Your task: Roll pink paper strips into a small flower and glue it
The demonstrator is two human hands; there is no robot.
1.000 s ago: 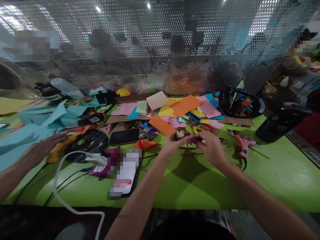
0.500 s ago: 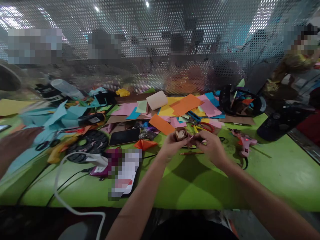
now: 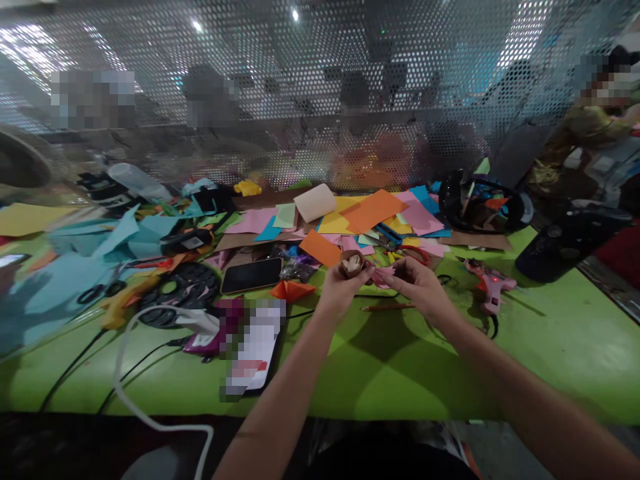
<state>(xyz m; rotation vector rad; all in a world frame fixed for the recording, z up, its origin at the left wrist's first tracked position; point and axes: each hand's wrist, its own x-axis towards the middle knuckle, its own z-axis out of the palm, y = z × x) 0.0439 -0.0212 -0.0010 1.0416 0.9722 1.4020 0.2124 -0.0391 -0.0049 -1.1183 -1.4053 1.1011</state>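
In the head view, my left hand (image 3: pixel 340 288) is closed around a small cup-shaped piece of brown paper (image 3: pixel 344 260) with crumpled cream paper (image 3: pixel 354 263) inside it, rather like a paper flower. Between my two hands stretches a pink paper piece (image 3: pixel 383 275). My right hand (image 3: pixel 419 287) pinches its right end, while its left end meets my left fingertips; whether it is joined to the brown paper I cannot make out. Just below lies a pencil (image 3: pixel 387 307) on the green table (image 3: pixel 380 380).
A pink glue gun (image 3: pixel 491 287) lies to the right, near a black bottle (image 3: pixel 560 243). Coloured paper sheets (image 3: pixel 373 210) cover the back. To the left are a dark phone (image 3: pixel 251 275), a lit phone (image 3: pixel 257 347), an orange folded paper (image 3: pixel 291 290), scissors (image 3: pixel 103 291) and cables.
My hands have moved slightly apart, so more of the pink paper shows between them. The brown paper piece has shifted a little left. Another person's arm at the far left has gone from view.
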